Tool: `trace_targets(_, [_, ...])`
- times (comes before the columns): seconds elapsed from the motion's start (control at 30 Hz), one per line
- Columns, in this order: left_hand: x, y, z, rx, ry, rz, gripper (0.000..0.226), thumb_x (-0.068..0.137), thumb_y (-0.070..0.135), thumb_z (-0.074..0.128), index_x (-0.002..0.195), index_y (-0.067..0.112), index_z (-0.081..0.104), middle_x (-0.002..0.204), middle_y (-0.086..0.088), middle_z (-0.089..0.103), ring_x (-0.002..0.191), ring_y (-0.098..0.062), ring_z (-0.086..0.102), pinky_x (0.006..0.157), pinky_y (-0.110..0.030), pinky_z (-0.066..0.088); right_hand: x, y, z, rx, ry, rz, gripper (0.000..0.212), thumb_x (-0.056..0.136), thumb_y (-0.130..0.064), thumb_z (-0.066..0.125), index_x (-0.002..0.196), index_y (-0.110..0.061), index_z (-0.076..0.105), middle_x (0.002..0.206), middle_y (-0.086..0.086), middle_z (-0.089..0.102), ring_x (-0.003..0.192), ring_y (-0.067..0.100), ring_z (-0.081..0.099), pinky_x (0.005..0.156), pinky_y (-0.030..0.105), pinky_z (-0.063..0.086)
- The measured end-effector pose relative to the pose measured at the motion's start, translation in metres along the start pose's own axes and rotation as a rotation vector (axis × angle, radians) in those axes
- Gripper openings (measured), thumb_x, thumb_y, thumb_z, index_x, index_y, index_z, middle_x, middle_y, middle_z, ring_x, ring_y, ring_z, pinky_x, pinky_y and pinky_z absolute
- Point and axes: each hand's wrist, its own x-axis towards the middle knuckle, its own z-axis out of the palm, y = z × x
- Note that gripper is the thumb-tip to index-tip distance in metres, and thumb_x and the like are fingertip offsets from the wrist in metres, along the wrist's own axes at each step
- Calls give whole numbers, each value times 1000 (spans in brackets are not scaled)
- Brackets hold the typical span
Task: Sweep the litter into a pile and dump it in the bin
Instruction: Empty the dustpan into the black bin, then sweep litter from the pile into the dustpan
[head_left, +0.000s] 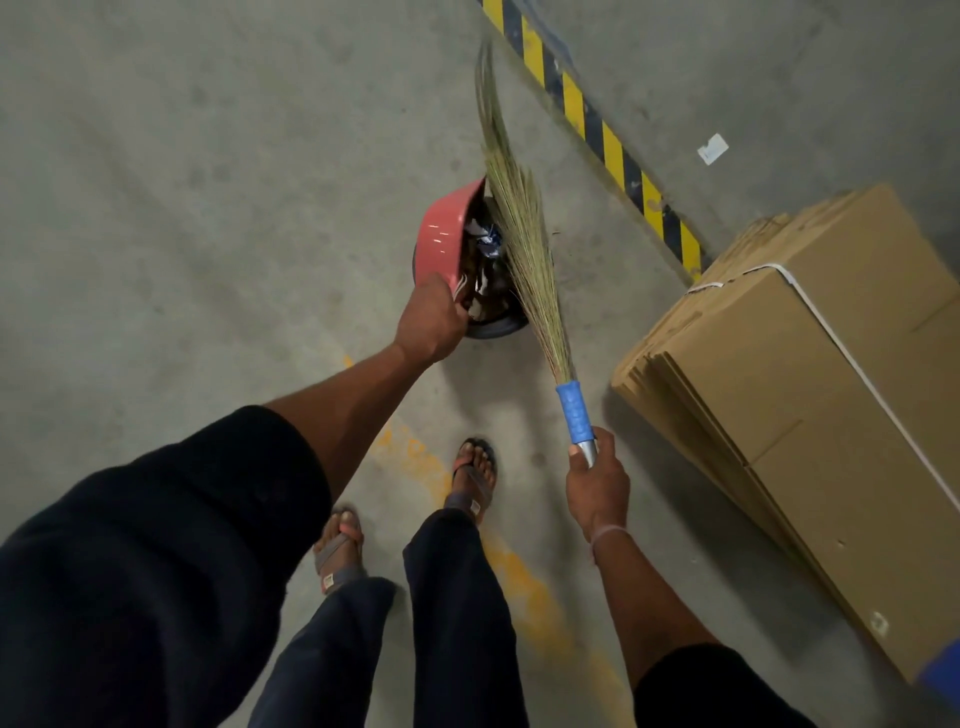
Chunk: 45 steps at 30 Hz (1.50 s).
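- Two hands carry the work, and we read them from the left of the frame to the right, with the bin between them as the mark.
- Our left hand (434, 322), just left of centre, curls its fingers round the near rim of the pink dustpan (448, 236); the arm reaches up from the lower left, and the pan is tipped on its side so its open face turns right, toward the bin.
- Litter (480, 244), scraps of paper and dark bits, shows at the pan's mouth, right over the dark round bin (496, 326); we cannot tell how much is already inside, since pan and broom cover most of the opening.
- Bin and pan lie straight ahead of our feet, at the frame's centre, and the left hand is touching distance from the bin's rim, clearly the nearer of the two.
- Next to the right, the broom (519, 228) runs its long axis from lower right up to upper centre; its grass bristles cross the pan's mouth and the tip blurs toward the striped floor line (597, 124).
- Our right hand (597, 486), lower right of centre, is wrapped round the metal shaft just below the blue grip.
- We judge the coming move to be a rake of the bristles down across the pan's face, pushing the litter into the bin.
- Far right, a strapped bundle of flat cardboard (810, 395) lies on the floor; a white paper scrap (712, 148) lies beyond the stripe, upper right.
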Motion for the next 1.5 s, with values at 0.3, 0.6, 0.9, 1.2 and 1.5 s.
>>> trace_targets(0.3, [-10, -11, -4, -84, 1, -23, 33, 86, 6, 58, 117, -2, 53, 101, -14, 60, 81, -26, 55, 57, -27, 35, -10, 2, 6, -28, 25, -5, 37, 101, -29, 54, 137, -26, 49, 103, 15, 63, 95, 36, 62, 85, 48, 54])
trace_targets(0.6, [-44, -26, -33, -160, 63, 27, 33, 100, 21, 51, 124, -1, 46, 104, -13, 55, 84, -26, 52, 70, -34, 37, -38, -13, 0, 38, -6, -15, 35, 102, -30, 52, 137, -26, 48, 103, 14, 64, 95, 34, 63, 83, 45, 54])
trace_targets(0.9, [-82, -70, -57, -649, -32, -190, 44, 100, 41, 55, 116, 0, 49, 104, -16, 65, 69, -12, 53, 54, -24, 45, -90, -48, -23, 76, -30, -98, 38, 104, -28, 52, 141, -22, 47, 105, 6, 61, 94, 26, 59, 79, 31, 42])
trace_targets(1.2, [-163, -130, -103, -917, -29, -323, 55, 89, 55, 68, 107, 5, 55, 92, -7, 68, 62, -13, 56, 43, -22, 36, -165, -70, -20, -15, -87, -170, 35, 103, -27, 53, 137, -21, 50, 104, 10, 63, 95, 33, 60, 77, 32, 41])
trace_targets(1.5, [-251, -213, -152, -783, -15, -375, 49, 95, 47, 62, 117, 4, 53, 99, -11, 70, 58, -15, 51, 41, -20, 33, -237, -95, -3, -157, -206, -257, 30, 101, -27, 51, 130, -22, 51, 101, 13, 64, 90, 35, 60, 73, 32, 41])
